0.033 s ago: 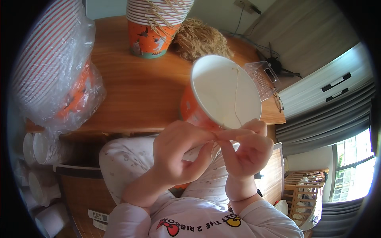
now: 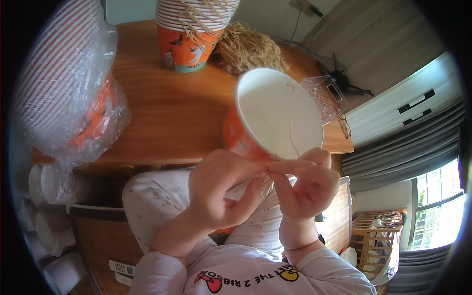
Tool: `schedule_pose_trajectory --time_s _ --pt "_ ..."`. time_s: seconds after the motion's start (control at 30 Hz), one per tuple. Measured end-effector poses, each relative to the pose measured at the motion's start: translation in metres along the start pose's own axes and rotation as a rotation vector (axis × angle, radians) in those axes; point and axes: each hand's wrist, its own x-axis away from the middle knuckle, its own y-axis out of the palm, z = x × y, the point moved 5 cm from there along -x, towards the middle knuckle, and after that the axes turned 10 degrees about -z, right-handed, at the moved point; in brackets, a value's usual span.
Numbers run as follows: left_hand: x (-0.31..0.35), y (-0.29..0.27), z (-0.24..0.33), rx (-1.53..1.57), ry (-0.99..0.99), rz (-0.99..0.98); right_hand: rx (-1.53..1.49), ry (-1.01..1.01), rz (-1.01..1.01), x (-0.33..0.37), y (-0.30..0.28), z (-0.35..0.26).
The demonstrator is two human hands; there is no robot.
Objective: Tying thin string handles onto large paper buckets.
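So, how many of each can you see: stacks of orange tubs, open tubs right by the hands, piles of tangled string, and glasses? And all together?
Stacks of orange tubs: 2 (a bare stack and a bagged stack)
Open tub: 1
Tangled string pile: 1
Pair of glasses: 1
Total: 5

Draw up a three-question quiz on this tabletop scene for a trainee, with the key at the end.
1. True or false: the left hand and the right hand are held wide apart.
2. What wraps the stack of buckets at the far left?
A) a towel
B) clear plastic
C) newspaper
3. Fill in: a thin pale ____ runs down the inside of the open bucket just beyond the hands.

Key:
1. False; their fingertips come together.
2. B
3. cord
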Motion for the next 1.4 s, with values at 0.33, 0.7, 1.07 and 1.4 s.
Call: schedule_pose_trajectory --time_s 0.33,0.7,1.07,1.4 --pt "0.001 0.002 0.002 -0.082 0.045 0.014 -0.046 0.141 0.118 0.007 0.000 0.001" --pt "0.007 0.006 -0.009 0.112 -0.123 -0.014 0.115 0.035 0.084 0.005 0.002 -0.005" --pt "0.003 0.006 0.000 -0.053 -0.003 -0.003 0.151 0.091 0.087 0.008 0.001 -0.009" --pt "0.003 0.008 -0.001 -0.121 0.024 0.008 -0.081 0.062 0.185 0.015 0.006 0.004"
